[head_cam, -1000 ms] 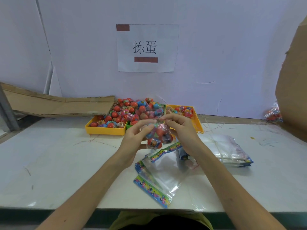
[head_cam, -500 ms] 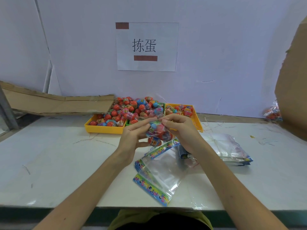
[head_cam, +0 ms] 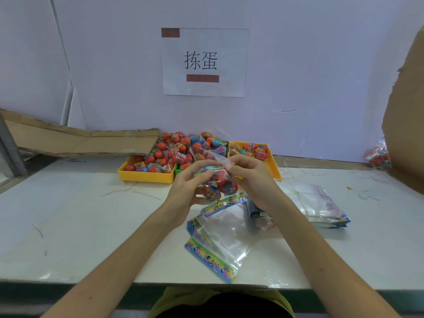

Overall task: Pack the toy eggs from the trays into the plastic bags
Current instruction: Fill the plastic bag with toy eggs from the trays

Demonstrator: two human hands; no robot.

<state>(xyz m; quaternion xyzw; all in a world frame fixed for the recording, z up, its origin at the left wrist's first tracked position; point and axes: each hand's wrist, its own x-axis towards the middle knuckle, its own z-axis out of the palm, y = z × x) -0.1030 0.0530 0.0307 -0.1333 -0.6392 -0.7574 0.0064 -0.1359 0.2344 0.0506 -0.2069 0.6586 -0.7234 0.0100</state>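
Note:
A clear plastic bag (head_cam: 218,182) holding several red and blue toy eggs hangs above the table between both hands. My left hand (head_cam: 187,187) pinches its upper edge from the left, and my right hand (head_cam: 252,177) pinches the top from the right. Behind them a yellow tray (head_cam: 146,176), a green tray (head_cam: 180,172) and a second yellow tray (head_cam: 274,166) hold heaps of toy eggs (head_cam: 176,150). Empty bags with colourful strips (head_cam: 218,239) lie flat on the table below my hands.
A stack of empty bags (head_cam: 321,205) lies to the right. A filled bag of eggs (head_cam: 377,156) sits at the far right beside a cardboard box (head_cam: 406,125). Flattened cardboard (head_cam: 75,141) leans at the back left. The white table's front edge (head_cam: 68,281) is near.
Both hands have kept the filled bag in the same place; the fingers have shifted along its top, and the bag's upper part now sticks up behind my hands.

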